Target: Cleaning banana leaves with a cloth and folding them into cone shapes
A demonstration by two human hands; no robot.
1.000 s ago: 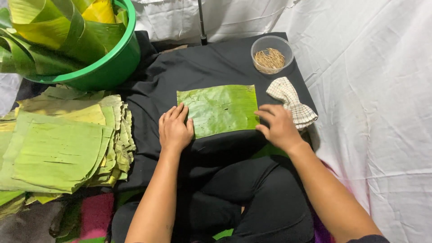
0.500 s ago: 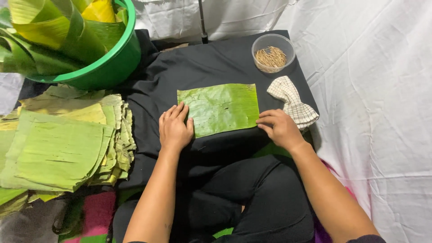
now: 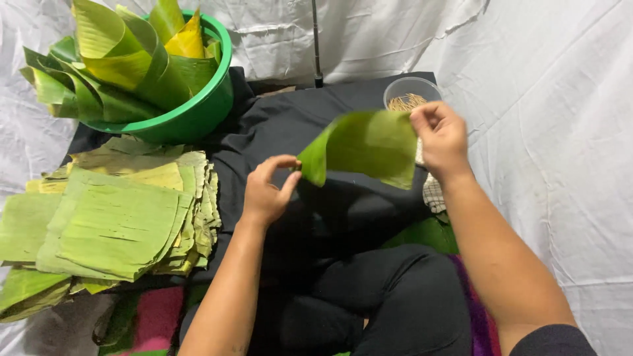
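Observation:
A rectangular piece of green banana leaf (image 3: 369, 146) hangs in the air above a black cloth (image 3: 283, 132). My right hand (image 3: 440, 137) pinches its upper right corner. My left hand (image 3: 269, 191) pinches the lower left corner, where the leaf curls over. Behind the leaf a clear round bowl (image 3: 410, 93) holds thin wooden sticks, partly hidden. A checked cloth (image 3: 432, 192) peeks out under my right wrist.
A green plastic tub (image 3: 191, 112) full of rolled banana leaves stands at the back left. A stack of cut leaf sheets (image 3: 112, 217) lies at the left. White sheeting (image 3: 560, 132) covers the surroundings. My black-trousered legs (image 3: 382, 303) fill the bottom.
The leaf lay flat on the black cloth under both hands; now both hands have lifted it off the cloth and hold it by opposite corners, curling.

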